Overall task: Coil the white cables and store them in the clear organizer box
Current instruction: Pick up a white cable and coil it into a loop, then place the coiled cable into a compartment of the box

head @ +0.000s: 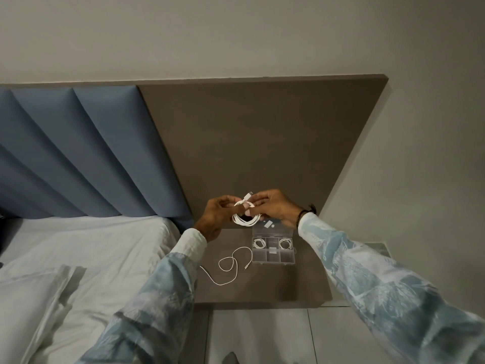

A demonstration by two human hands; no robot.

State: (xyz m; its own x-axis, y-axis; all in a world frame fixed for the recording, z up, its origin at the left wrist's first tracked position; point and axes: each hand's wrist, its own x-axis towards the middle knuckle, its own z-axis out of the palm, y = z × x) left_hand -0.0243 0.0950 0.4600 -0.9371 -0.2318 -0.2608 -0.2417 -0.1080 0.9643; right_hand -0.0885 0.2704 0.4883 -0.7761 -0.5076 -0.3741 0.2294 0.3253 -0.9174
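Above the nightstand [288, 279], both hands hold one coiled white cable [246, 221]. My left hand [216, 216] grips the coil's left side. My right hand [270, 206] pinches the cable's plug end at the top of the coil. Below them the clear organizer box [273, 258] lies open on the nightstand, its lid raised toward the wall. Two small white coils sit in its back compartments, one at the left [259, 243] and one at the right [285, 243]. A loose white cable [231, 266] sprawls uncoiled on the nightstand, left of the box.
A bed with white sheets [91, 258] borders the nightstand on the left. A blue padded headboard [91, 153] and a brown wall panel [262, 140] stand behind. Grey floor tiles [262, 334] lie in front of the nightstand.
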